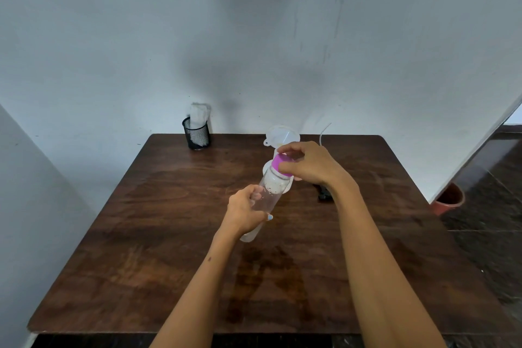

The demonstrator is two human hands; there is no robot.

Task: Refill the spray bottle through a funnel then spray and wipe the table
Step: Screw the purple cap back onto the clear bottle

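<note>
Clear bottle tilting above table, just in front of funnel, left hand gripping body, right hand pinching purple cap; keeping body steady while twisting, avoiding spills.

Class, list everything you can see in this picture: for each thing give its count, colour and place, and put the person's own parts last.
Refill bottle: one, clear with purple cap, held tilted above table.
Funnel: one, translucent white, behind the hands.
Mesh cup: one, black, far left edge, holding white cloth.
Spray head: one, black, beside right wrist; its tube clear.
Table: one, dark brown wood.
Pot: one, reddish, floor at right.
Left hand: grips bottle body.
Right hand: fingers on cap.
</note>
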